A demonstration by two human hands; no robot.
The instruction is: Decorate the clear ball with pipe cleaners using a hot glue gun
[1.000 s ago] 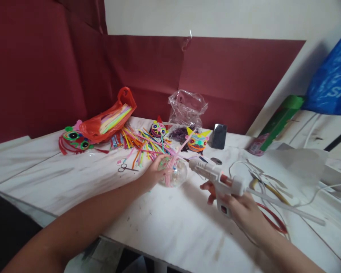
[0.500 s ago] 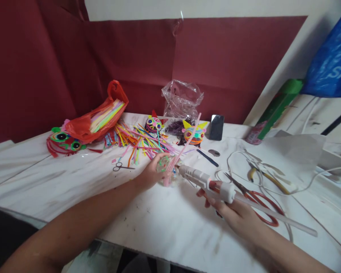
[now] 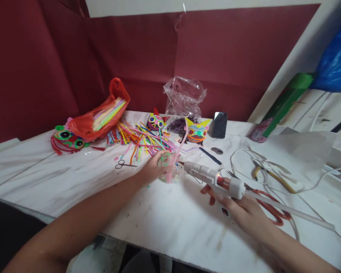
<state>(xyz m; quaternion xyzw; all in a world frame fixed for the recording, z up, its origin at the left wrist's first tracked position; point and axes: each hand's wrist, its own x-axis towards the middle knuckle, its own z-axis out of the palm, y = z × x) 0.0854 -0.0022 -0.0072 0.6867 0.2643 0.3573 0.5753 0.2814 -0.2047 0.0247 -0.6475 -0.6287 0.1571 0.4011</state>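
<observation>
My left hand (image 3: 154,167) grips a clear, rounded ball (image 3: 165,161) dotted with green and other colours, just above the table. Around the ball runs a pink pipe cleaner (image 3: 179,147), its loose end sticking up and away from me. My right hand (image 3: 230,203) is wrapped round a white glue gun (image 3: 201,172), whose nozzle points left at the ball's right side. Whether the nozzle touches it, I cannot tell. A long translucent glue stick (image 3: 292,211) juts from the gun's back. Some fingers of my left hand are hidden behind the ball.
Large orange-handled scissors (image 3: 272,208), yellow-handled pliers (image 3: 281,182) and a white cable (image 3: 233,161) lie right. Small scissors (image 3: 123,164) lie left. Behind are colourful pipe cleaners (image 3: 143,142), a red bag (image 3: 102,117), decorated heads (image 3: 197,132), a phone (image 3: 219,125) and clear plastic bag (image 3: 184,94).
The glue gun's nozzle has drawn back slightly to the right from the ball. The pipe cleaner's loose end now bends over to the left. My view has shifted a little.
</observation>
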